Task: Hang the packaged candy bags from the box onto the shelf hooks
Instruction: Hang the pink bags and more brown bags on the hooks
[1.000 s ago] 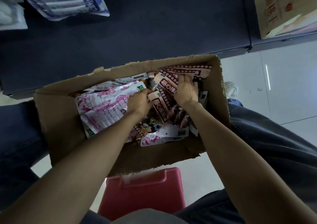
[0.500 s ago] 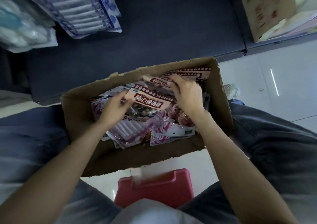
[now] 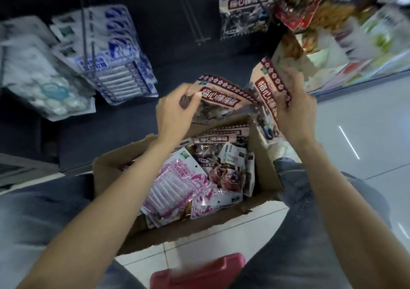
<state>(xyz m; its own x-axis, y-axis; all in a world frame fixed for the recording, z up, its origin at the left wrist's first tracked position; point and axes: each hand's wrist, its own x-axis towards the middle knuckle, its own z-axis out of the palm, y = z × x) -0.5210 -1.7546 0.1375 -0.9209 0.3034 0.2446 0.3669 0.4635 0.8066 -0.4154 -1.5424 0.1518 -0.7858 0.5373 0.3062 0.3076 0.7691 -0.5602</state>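
Head view, looking down past both bare forearms. The left hand [image 3: 175,109] is closed on the top edge of a clear candy bag with a dark red flower-bordered header [image 3: 218,99], thumb and fingers pinching its upper left corner; the bag is held above the far edge of the torn brown cardboard box [image 3: 264,155]. The right hand [image 3: 292,109] grips a second candy bag of the same red-headed kind [image 3: 267,89], turned so that its header runs upward and to the left; the two held bags lie just beside each other, and whether they touch cannot be told. The box stands on the pale tiled floor [image 3: 366,138] between the person's trouser-clad legs [image 3: 310,222], open at the top. Inside it, a pink-and-white bag of stick sweets [image 3: 170,189] fills the near left part, while more red-headed bags [image 3: 218,139] and small mixed packets [image 3: 230,155] lie toward the far right corner. A red plastic stool or case [image 3: 197,271], blurred, shows at the lower edge of the frame. On the dark shelf panel [image 3: 173,22] beyond the box, blue-and-white bags [image 3: 111,53] and white bags of round sweets [image 3: 42,73] hang on wire hooks at the left; one red-headed bag [image 3: 244,11] hangs at the upper right, with blurred coloured packs [image 3: 355,33] beside it.
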